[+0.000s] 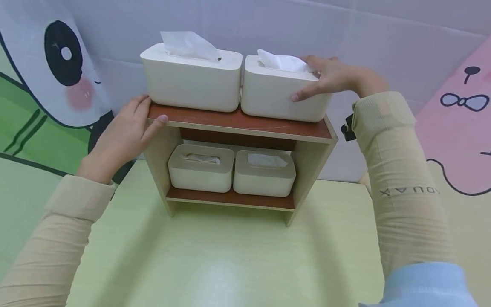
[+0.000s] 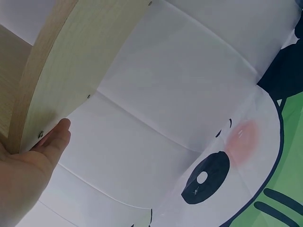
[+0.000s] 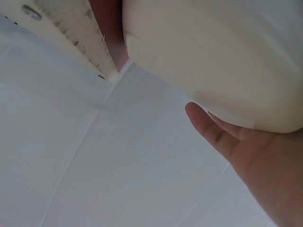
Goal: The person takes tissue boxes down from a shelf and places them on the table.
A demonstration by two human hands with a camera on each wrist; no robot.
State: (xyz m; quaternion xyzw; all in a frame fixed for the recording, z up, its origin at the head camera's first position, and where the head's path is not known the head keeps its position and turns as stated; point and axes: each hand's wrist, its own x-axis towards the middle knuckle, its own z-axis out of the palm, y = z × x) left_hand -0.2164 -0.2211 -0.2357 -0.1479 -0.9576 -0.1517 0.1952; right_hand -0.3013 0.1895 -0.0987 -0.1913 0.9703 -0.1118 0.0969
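Note:
A small two-tier wooden shelf (image 1: 245, 124) stands on the table. Along its brown top sit two white tissue boxes side by side, each with tissue sticking up. My right hand (image 1: 333, 76) grips the right tissue box (image 1: 268, 98) at its right end, thumb on the front and fingers behind; the right wrist view shows this box (image 3: 208, 56) close up. Beside it is the left tissue box (image 1: 192, 87), which no hand touches. My left hand (image 1: 124, 130) holds the shelf's top left corner, thumb over the front edge, fingers along the side panel (image 2: 85, 52).
On the lower tier sit two more tissue boxes, a left one (image 1: 199, 179) and a right one (image 1: 262, 183). The pale green table (image 1: 230, 256) extends in front of the shelf. Behind hangs a white sheet (image 1: 284, 21) with cartoon figures at both sides.

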